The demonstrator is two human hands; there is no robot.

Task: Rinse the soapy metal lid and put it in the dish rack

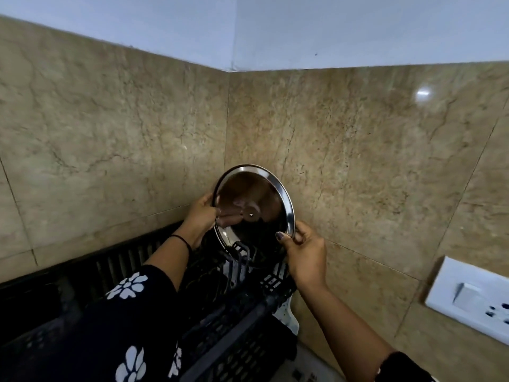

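Observation:
The round metal lid (254, 199) stands almost upright in the corner of the tiled walls, its shiny underside facing me and its lower edge down among the prongs of the black plastic dish rack (234, 307). My left hand (202, 216) grips its left rim, fingers reaching behind it. My right hand (303, 252) pinches the lower right rim with the thumb on the front. No suds are visible on the lid.
Beige marble-look tiles (358, 161) close in on both sides of the corner. A white switch and socket plate (471, 296) sits on the right wall. The dark rack fills the lower left, under my flower-patterned sleeve (129, 312).

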